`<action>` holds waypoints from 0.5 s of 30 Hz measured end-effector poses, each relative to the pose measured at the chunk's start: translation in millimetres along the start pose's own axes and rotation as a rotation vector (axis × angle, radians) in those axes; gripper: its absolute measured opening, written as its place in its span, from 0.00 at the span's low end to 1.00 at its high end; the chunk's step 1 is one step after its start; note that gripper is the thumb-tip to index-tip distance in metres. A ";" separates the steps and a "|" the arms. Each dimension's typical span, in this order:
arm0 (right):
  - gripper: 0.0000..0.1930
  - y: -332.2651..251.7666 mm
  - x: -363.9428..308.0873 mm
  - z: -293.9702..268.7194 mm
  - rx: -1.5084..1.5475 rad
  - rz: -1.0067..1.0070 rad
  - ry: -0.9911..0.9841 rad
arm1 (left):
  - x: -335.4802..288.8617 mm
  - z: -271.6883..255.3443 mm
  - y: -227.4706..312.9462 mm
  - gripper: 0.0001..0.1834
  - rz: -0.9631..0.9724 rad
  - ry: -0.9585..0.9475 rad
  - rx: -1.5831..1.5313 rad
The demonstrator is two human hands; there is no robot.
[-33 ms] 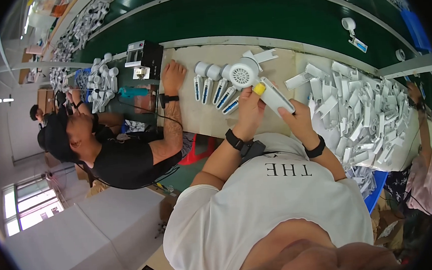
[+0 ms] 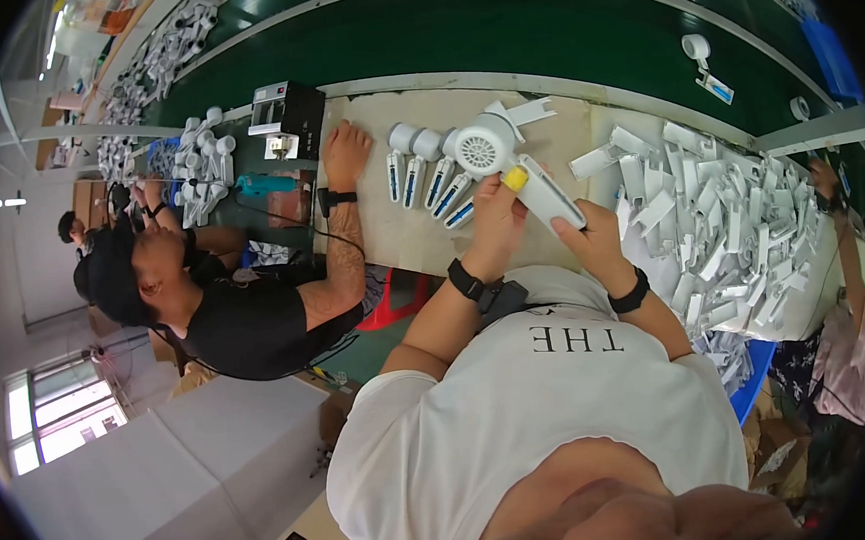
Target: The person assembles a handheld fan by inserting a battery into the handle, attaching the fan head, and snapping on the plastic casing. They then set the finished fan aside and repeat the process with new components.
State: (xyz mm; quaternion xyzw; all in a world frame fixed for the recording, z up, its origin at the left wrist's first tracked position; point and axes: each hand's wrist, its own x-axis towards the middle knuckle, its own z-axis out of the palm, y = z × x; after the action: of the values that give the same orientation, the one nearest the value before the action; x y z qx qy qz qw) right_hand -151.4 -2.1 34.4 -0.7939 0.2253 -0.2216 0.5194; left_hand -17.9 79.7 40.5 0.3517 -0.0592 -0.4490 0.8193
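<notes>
A white handheld fan point(image 2: 549, 198) is held over the table in front of me, its round grilled head at the upper left and its handle slanting down to the right. My left hand point(image 2: 494, 220) is closed near the joint of head and handle, where a small yellow piece point(image 2: 514, 178) shows at the fingertips; I cannot tell what it is. My right hand point(image 2: 597, 248) grips the lower end of the handle. Left of it, several similar fans point(image 2: 414, 176) lie in a row. Beyond the held fan lies a white forked part point(image 2: 532, 113).
A large pile of white handle shells point(image 2: 710, 220) covers the right of the table. A co-worker point(image 2: 223, 285) sits at left, forearm resting on the table, near a small black machine point(image 2: 287, 122). A green belt point(image 2: 416, 30) runs behind; another person's arm point(image 2: 847, 251) reaches in at right.
The fan and both my hands have shifted very slightly to the left. The grip looks the same.
</notes>
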 end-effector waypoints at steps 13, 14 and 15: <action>0.19 22.8 -1.9 38.0 0.037 0.222 -0.471 | 34.1 -191.5 120.8 0.09 0.497 0.668 1.893; 0.18 22.7 -4.6 34.2 0.016 0.243 -0.437 | 44.4 -201.4 120.9 0.09 0.498 0.635 1.883; 0.17 22.4 -6.5 29.8 -0.008 0.266 -0.399 | 56.3 -209.9 118.7 0.09 0.378 0.637 1.888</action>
State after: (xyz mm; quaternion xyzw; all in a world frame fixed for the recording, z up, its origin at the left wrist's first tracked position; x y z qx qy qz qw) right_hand -142.0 15.3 2.1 -0.7873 0.2217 0.0112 0.5752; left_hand 184.4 187.2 -53.6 0.9438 -0.2232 0.0330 0.2416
